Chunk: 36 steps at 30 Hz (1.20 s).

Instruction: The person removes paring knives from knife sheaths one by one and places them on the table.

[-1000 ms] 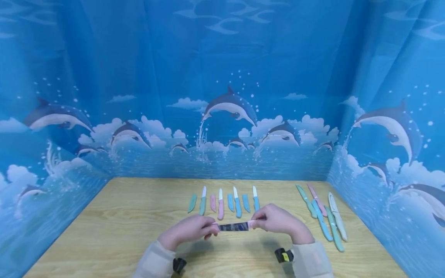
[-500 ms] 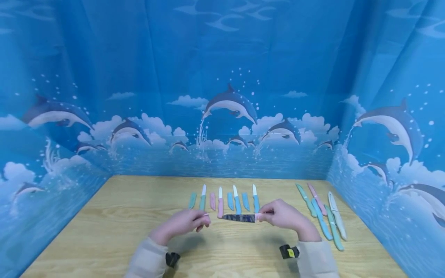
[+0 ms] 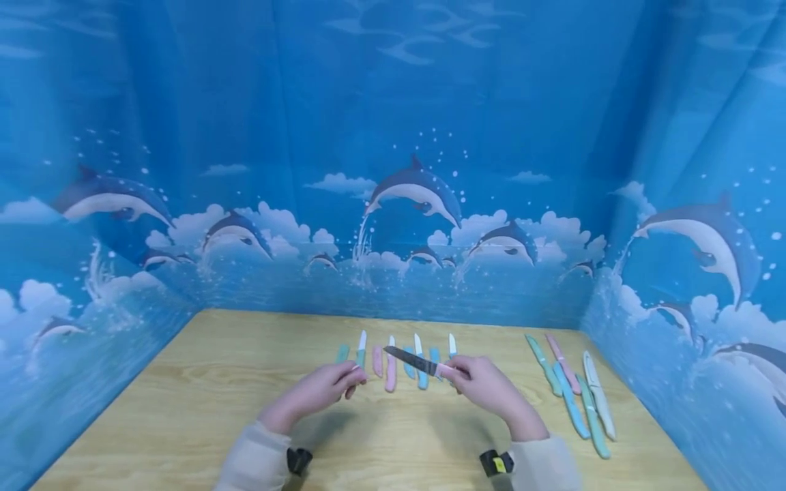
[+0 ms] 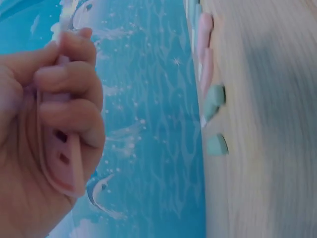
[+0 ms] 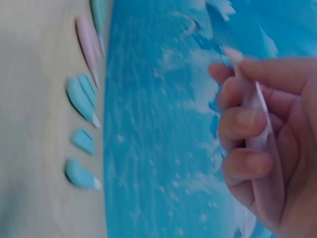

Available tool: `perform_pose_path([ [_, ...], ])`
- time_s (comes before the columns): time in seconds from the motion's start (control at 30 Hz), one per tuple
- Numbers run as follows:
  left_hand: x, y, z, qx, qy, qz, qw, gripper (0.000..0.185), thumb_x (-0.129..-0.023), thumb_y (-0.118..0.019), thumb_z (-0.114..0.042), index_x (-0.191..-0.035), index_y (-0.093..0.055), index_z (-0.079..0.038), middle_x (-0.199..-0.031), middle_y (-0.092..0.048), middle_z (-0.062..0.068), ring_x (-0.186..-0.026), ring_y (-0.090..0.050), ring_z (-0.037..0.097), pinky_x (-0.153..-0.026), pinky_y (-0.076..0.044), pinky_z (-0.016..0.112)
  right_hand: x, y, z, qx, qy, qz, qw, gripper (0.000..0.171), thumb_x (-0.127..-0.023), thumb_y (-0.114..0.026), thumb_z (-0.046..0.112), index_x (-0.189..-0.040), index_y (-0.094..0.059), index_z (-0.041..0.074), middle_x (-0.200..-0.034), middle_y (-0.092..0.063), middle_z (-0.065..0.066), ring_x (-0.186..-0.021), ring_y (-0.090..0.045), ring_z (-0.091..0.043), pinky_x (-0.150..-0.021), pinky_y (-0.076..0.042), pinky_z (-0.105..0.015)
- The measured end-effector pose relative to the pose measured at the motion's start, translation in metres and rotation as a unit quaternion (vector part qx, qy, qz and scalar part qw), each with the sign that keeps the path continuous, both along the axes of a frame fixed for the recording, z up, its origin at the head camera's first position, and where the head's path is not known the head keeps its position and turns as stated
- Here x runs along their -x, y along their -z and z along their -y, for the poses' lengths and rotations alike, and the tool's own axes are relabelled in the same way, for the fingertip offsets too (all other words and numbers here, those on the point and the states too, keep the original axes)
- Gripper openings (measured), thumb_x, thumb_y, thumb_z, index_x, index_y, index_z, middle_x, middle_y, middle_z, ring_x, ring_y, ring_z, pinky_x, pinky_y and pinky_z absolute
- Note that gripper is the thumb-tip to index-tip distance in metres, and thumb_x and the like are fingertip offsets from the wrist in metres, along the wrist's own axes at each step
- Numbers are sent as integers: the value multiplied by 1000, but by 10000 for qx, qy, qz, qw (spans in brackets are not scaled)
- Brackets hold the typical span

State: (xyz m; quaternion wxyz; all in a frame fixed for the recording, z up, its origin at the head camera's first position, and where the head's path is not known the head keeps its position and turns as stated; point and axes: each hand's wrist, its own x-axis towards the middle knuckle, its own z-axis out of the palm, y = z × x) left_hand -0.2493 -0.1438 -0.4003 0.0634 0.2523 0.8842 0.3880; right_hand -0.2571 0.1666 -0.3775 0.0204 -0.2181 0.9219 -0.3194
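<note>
My right hand (image 3: 488, 390) grips a knife by its pink handle (image 5: 268, 186), fingers curled round it in the right wrist view. The knife's dark patterned blade (image 3: 410, 359) points left and slightly upward in the head view, passing in front of the tabletop row. Curled fingers of my left hand (image 3: 316, 397) hold a pink knife sheath (image 4: 60, 166), which shows two small slots in the left wrist view. Blade and sheath are apart, both held above the table. Most of the sheath is hidden by the fingers.
Behind the hands lies a row of small knives, including a pink knife (image 3: 391, 375), with sheaths such as a pink sheath (image 3: 377, 361) between them. Several longer sheathed knives, one white (image 3: 598, 395), lie at the right on the wooden table (image 3: 202, 402). Blue dolphin-printed curtains enclose it.
The knife tip was at the left hand's sheath one second ago. The hands have since separated, drawing the blade clear, and the blade has tilted tip-up.
</note>
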Motion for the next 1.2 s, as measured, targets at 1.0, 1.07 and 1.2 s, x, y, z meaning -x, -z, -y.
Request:
perform_pose_path([
  [1.0,58,18,69,-673,-3225,525,9427,48,-101,-52,-21,-135,-44,12,-128,-54,32,-110,-57,43,-92,-49,49,61,50,211,2833,1120,1905,9332,22,-89,-64,6,-107,-65,-6,-83,-69,-10,-61,-57,-8,-61,-53,-23],
  [1.07,62,19,73,-565,-3333,562,9395,45,-100,-52,-17,-132,-46,14,-126,-54,34,-112,-56,43,-94,-48,49,62,54,220,2745,1197,1750,9379,15,-87,-67,6,-97,-68,-4,-75,-68,-8,-57,-55,-7,-58,-52,-24],
  [1.2,69,26,81,-488,-3465,903,9324,38,-98,-52,-12,-126,-52,14,-120,-57,32,-105,-59,39,-89,-50,46,62,62,233,2451,1385,1386,9495,7,-84,-71,6,-82,-67,0,-65,-61,-2,-51,-50,-7,-50,-47,-21],
])
